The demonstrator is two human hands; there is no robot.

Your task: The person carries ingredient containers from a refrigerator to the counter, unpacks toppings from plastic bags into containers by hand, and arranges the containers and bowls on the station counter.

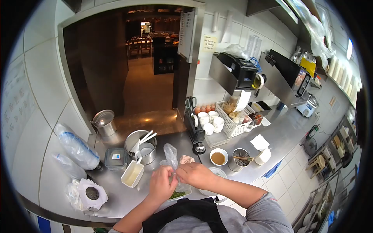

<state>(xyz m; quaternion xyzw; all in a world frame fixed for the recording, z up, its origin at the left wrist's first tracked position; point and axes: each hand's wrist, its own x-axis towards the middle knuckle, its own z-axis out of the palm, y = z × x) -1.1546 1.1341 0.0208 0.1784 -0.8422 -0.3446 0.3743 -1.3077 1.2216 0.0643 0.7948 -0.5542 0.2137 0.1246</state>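
Note:
My left hand (pixel 162 183) and my right hand (pixel 195 174) meet over the counter, fingers pinched together at the neck of a clear plastic bag (pixel 170 152). The bag's loose end sticks up between them, and its lower part is mostly hidden by my hands. Just beneath lies a container of chopped green herbs (pixel 178 194), partly covered by my wrists and apron. A crumpled pinkish cloth or paper (pixel 187 159) shows behind my right hand. Left of my hands sits a rectangular cream tub (pixel 132 174). A white bowl of brown liquid (pixel 219 157) stands beyond my right forearm.
A steel pot with white ladles (pixel 140 146) and a lidded clear box (pixel 115 158) stand at the left. White cups (pixel 208 128), a basket of bottles (pixel 235 126) and a steel pot with utensils (pixel 239 160) are at the right. A printer (pixel 237 70) sits above.

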